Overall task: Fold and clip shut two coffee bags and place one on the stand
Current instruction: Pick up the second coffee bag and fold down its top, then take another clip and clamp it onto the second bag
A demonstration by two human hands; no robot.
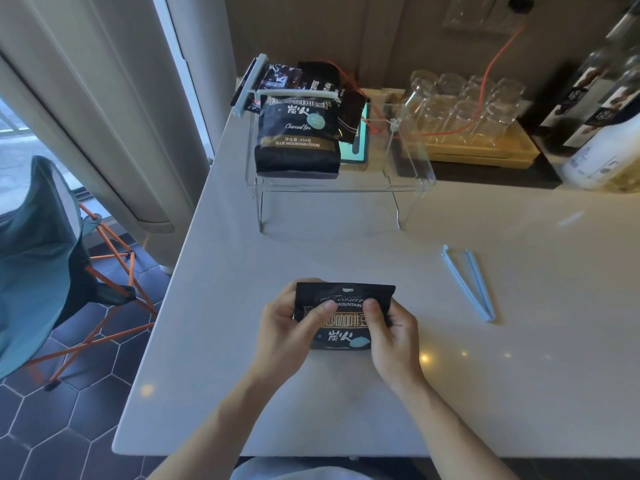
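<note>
A black coffee bag (346,299) stands on the white counter in front of me. My left hand (291,330) grips its left side with the thumb pressed on the front. My right hand (391,334) grips its right side the same way. A light blue bag clip (467,284) lies open on the counter to the right, apart from both hands. On the clear acrylic stand (408,178) at the back sits another black coffee bag (298,140), with a pale clip (294,94) across its folded top.
More dark bags (311,77) lean behind the stand with another clip (249,86). Glass cups (460,105) fill a wooden tray (485,154) at the back right, beside bottles (602,112). An orange cable (491,67) runs along the wall. A teal folding chair (41,258) stands left of the counter.
</note>
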